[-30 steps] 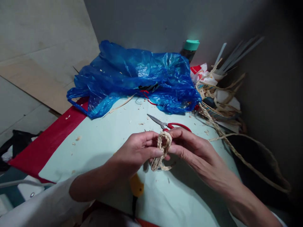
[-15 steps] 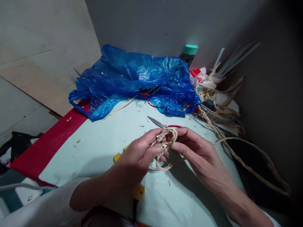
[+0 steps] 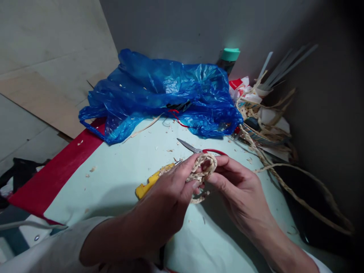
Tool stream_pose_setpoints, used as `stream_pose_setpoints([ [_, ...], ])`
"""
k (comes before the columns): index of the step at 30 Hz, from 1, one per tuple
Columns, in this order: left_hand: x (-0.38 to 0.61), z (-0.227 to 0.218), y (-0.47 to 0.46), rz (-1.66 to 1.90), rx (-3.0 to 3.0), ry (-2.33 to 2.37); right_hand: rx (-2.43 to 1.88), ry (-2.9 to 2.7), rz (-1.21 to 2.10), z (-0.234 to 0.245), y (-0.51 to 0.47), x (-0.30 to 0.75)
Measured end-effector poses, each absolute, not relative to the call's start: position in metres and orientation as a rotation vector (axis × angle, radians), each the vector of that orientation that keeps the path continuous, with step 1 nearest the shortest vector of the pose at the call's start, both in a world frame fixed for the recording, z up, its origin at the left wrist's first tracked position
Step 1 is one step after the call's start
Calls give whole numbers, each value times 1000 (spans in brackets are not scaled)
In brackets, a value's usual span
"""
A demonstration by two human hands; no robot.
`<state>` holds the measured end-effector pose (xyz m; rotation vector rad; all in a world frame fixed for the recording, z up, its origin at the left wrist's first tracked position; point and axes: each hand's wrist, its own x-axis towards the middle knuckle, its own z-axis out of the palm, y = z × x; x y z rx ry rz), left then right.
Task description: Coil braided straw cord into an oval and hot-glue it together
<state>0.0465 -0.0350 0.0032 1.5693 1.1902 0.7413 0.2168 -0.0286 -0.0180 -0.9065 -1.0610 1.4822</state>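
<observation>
A pale braided straw cord (image 3: 209,159) is bent into a small loop between my two hands, above the table. My left hand (image 3: 176,185) pinches its left side, thumb on top. On the right, the fingertips of my right hand (image 3: 231,176) grip the loop's other edge. One short end of the braid curls down below my fingers. Just behind the loop lie scissors (image 3: 196,149) with red handles, partly covered by my right fingers. A yellow tool (image 3: 150,184), its kind unclear, rests beyond my left hand, which hides part of it.
A crumpled blue plastic bag (image 3: 165,91) spreads along the back. At right, a basket (image 3: 256,132) holds straw scraps, and a long braid (image 3: 295,195) trails over a dark flat object (image 3: 307,220). Behind stands a jar with a green lid (image 3: 230,55). Straw bits dot the pale tabletop (image 3: 113,178).
Both hands keep hold of the braid. My left hand has shifted slightly right and turned, uncovering more of the yellow tool. More of the scissors' red handle shows.
</observation>
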Motion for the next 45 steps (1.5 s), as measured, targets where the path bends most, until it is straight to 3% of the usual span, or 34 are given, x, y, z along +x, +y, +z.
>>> stream_pose_setpoints([
  [16,46,14,-21,702,1230,1002,-879,-1115,1471,-15,-28,218],
  [29,42,0,-43,757,1684,1034,-938,-980,1504,-25,-37,211],
  [45,43,2,-39,757,1502,1076,-1032,-1099,1332,-17,-37,211],
])
